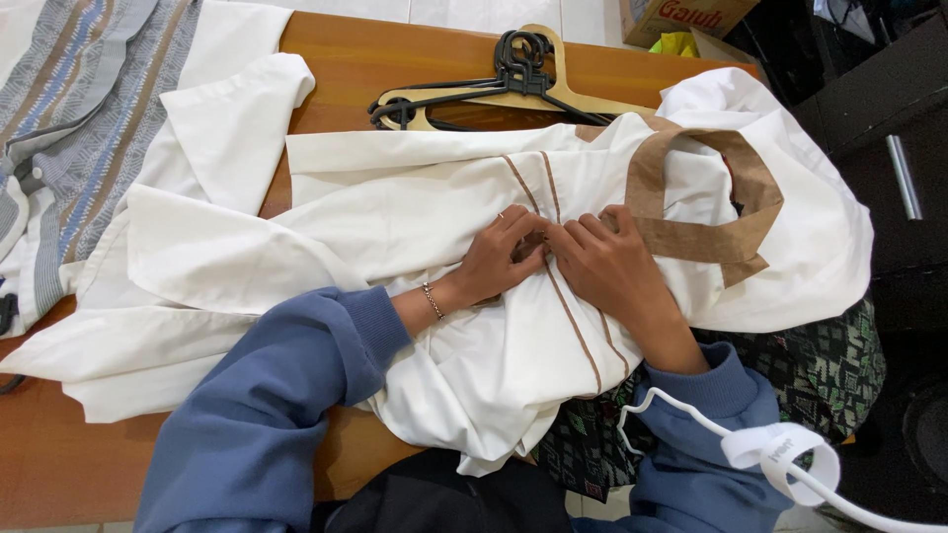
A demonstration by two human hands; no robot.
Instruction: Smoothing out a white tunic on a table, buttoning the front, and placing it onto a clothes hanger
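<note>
I see a white shirt (395, 227) with brown collar and brown placket stripes lying spread and rumpled across the tabletop (395, 59), collar toward the right, front facing up, sleeves splayed left.

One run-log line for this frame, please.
left hand: on shirt placket | right hand: on same placket, fingertips meeting | white shirt: spread on table | hangers: behind shirt

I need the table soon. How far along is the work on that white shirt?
Done: the white shirt with brown collar trim lies spread on the wooden table. In hand: left hand and right hand work at its brown-piped front placket. Left: hangers lie unused; sleeves lie unfolded.
</note>
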